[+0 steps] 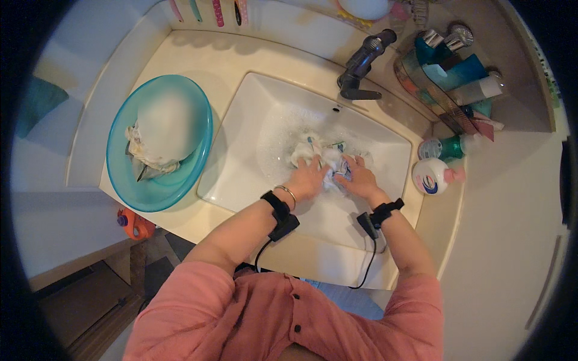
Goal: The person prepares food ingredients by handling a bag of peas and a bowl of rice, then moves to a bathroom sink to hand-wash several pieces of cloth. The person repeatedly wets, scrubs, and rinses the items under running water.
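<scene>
Soapy water and foam lie in a white rectangular sink [230,158]. A wet white cloth with blue and green print [332,155] is bunched up in the suds. My left hand [309,178] grips its left part, fingertips sunk into the folds. On the other side, my right hand [360,178] holds the cloth between thumb and fingers. The two hands are close together, a short gap between them. The fabric's lower side is hidden by foam and my fingers.
Left of the sink, a turquoise plastic basin [192,189] holds crumpled whitish cloth [158,160], partly blurred. A dark faucet [361,67] rises behind the sink. At right stand a white pump bottle [429,176], a green bottle [451,147] and a basket of bottles [429,90]. An orange jug [137,225] is below the counter.
</scene>
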`<action>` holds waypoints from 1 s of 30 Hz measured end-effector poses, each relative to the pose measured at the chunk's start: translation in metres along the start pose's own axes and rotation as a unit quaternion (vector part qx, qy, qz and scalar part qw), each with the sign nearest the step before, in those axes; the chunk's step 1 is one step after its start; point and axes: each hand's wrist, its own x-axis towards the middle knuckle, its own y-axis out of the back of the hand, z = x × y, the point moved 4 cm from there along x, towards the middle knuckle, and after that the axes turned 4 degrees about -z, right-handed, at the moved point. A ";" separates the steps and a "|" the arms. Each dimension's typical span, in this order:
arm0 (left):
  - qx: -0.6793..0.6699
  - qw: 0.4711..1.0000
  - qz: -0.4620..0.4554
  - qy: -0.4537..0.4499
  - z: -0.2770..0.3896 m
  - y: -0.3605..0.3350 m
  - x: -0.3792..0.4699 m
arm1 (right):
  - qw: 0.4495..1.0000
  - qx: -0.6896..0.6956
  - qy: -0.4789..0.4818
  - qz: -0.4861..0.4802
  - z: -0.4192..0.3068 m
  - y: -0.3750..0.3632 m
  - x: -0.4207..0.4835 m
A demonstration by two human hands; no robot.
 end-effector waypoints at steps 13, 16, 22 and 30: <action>-0.206 0.969 -0.135 0.028 -0.064 -0.055 0.073 | 0.968 -0.211 0.025 -0.132 0.005 -0.081 0.129; -0.492 0.863 -0.032 0.107 -0.069 -0.048 0.063 | 0.981 -0.155 0.017 -0.112 -0.002 -0.088 0.148; -0.873 0.465 0.046 0.139 -0.053 -0.045 0.050 | 0.932 0.334 0.138 -0.008 -0.039 -0.042 0.096; -0.928 0.334 0.046 0.157 -0.019 -0.032 0.040 | 0.946 0.224 0.169 0.160 -0.090 0.027 0.010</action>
